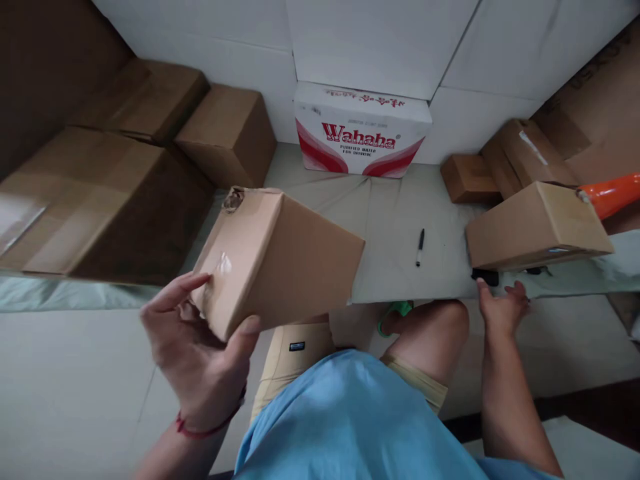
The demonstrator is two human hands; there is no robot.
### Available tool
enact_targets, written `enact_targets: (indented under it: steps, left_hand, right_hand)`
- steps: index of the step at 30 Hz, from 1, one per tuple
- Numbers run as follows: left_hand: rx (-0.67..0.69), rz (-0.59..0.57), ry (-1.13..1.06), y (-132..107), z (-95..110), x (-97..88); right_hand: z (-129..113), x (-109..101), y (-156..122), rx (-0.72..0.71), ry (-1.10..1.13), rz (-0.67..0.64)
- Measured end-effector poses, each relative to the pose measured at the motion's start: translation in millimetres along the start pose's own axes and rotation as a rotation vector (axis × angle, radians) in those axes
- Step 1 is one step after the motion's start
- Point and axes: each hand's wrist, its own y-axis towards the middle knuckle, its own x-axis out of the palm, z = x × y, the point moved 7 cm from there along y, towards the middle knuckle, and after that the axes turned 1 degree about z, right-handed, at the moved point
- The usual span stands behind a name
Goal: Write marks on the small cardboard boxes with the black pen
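A plain brown cardboard box is tilted in my left hand, above the near edge of the covered surface. The thumb presses the lower edge and the fingers curl round the left end, where the tape is scuffed and a top corner is torn. At the right, my right hand has its fingers apart. One fingertip meets or nearly meets a small black object, whose kind I cannot make out. Just beyond it sits another cardboard box. A black-and-clear pen lies between the two hands.
Larger taped cartons crowd the left side. Against the white wall stands a red-and-white Wahaha water carton. More brown boxes and a shiny orange object are at the right. My knees are below the surface's front edge.
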Motion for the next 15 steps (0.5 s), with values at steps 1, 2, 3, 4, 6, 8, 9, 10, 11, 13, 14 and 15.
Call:
enact_targets:
  steps: [1,2,3,4,6,8,9,10,11,13,14,15]
  left_hand:
    - [0.014,0.043,0.038,-1,0,5.3]
    - [0.011,0.072,0.076,-2,-2,12.8]
    - [-0.002,0.08,0.111,-3,-3,22.2]
    - [-0.012,0.077,0.136,-4,-5,32.2]
    - [0.013,0.026,0.159,-4,-5,53.2]
    - [0.091,-0.086,0.194,-6,-2,73.7]
    - [0.138,-0.149,0.224,-7,-1,82.5]
    - [0.187,-0.206,0.26,-9,1,90.0]
    - [0.245,-0.244,0.293,-11,4,95.5]
    - [0.367,-0.258,0.325,-14,11,101.4]
    - [0.417,-0.249,0.323,-14,14,102.9]
    - [0.451,-0.244,0.314,-14,16,104.4]
  right_hand:
    - [-3,8,4,0.007,-0.031,-0.033]
    - [-8,15,7,0.02,-0.054,-0.063]
    - [-13,21,9,0.037,-0.071,-0.09]
    - [-17,26,10,0.06,-0.082,-0.109]
    - [-24,33,13,0.132,-0.094,-0.121]
    - [-28,35,16,0.201,-0.086,-0.115]
    - [-29,34,19,0.223,-0.083,-0.104]
    - [-30,34,22,0.233,-0.085,-0.092]
    - [-30,33,27,0.237,-0.093,-0.081]
    - [-27,33,37,0.252,-0.135,-0.079]
    - [-25,33,43,0.264,-0.159,-0.088]
    - [-22,35,49,0.268,-0.179,-0.106]
